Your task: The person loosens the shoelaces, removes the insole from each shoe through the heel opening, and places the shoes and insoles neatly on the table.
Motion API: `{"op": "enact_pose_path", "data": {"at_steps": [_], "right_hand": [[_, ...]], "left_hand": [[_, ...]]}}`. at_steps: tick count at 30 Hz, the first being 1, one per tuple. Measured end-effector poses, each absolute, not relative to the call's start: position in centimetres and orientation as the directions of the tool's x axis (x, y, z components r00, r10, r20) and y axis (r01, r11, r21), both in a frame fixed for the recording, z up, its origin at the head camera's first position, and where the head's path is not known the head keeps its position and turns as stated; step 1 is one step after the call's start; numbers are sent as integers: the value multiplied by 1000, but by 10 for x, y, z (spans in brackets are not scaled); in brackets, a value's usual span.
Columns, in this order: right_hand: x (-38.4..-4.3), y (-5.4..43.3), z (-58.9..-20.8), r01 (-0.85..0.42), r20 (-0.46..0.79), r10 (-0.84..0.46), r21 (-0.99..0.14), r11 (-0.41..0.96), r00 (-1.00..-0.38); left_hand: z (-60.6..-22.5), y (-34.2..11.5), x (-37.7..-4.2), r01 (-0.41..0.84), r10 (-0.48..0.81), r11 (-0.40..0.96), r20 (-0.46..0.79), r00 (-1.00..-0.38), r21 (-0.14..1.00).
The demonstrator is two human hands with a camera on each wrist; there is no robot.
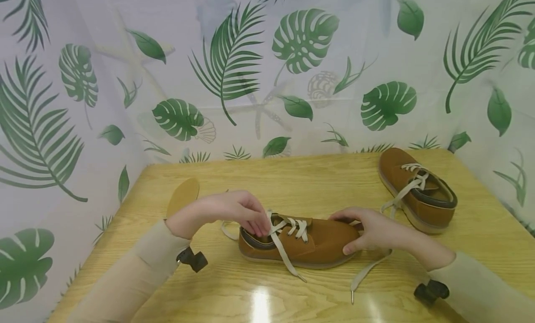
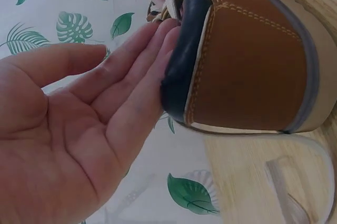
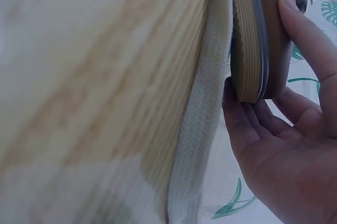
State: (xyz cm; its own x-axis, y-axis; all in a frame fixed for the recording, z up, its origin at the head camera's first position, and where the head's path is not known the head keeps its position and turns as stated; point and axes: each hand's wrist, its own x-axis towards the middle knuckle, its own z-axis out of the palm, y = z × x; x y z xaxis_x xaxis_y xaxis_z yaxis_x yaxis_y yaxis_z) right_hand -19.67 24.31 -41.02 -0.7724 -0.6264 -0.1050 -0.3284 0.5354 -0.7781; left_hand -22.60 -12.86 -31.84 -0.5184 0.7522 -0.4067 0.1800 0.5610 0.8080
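A brown lace-up shoe (image 1: 330,241) lies on the table with its toe to the right and its dark-lined opening to the left. My left hand (image 1: 246,214) reaches over that opening, fingertips down at the collar beside the tied white laces (image 1: 277,227). In the left wrist view the fingers of this hand run nearly straight past the dark padded collar (image 2: 187,55), the thumb apart from them. My right hand (image 1: 372,230) grips the toe, thumb on the near side and fingers on the far side. The right wrist view has the toe's sole (image 3: 250,50) between thumb and fingers.
A second brown shoe (image 1: 434,211) stands at the back right, its loose white lace (image 1: 363,274) trailing toward the front past my right hand. A tan insole (image 1: 184,194) lies at the left behind my left wrist. A leaf-print cloth (image 1: 259,72) hangs behind the wooden table (image 1: 234,299).
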Motion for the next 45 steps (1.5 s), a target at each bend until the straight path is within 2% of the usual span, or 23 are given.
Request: {"op": "enact_pose_path", "data": {"at_steps": [8,15,21,27,33,36,40,45], "right_hand": [[-196,242,-410,-324,-103,-631,-788,523,-769],[-195,242,-409,-325,-104,-629,-785,527,-770],[-196,242,-409,-321,-106,-628,-787,527,-771],[-196,242,-408,-320,-104,-626,-788,526,-773],[-196,242,-409,-319,-104,-632,-794,518,-768],[-197,242,-410,-317,-106,-631,-793,520,-769],[-196,241,-411,-317,-105,-631,-794,518,-768],[-196,241,-411,-325,-99,-632,-790,519,-769]], "left_hand": [[-321,-118,-232,245,734,624,-450,-508,742],[-327,-108,-236,241,671,677,-448,-591,695],[-327,-102,-235,272,638,723,-462,-616,635],[-328,-91,-232,422,629,770,-462,-625,478],[-336,-82,-220,596,661,749,-367,-654,289],[-340,-79,-213,617,649,759,-321,-690,207],[-342,-75,-202,577,585,807,-297,-754,125],[-343,-71,-195,575,552,818,-308,-775,17]]}}
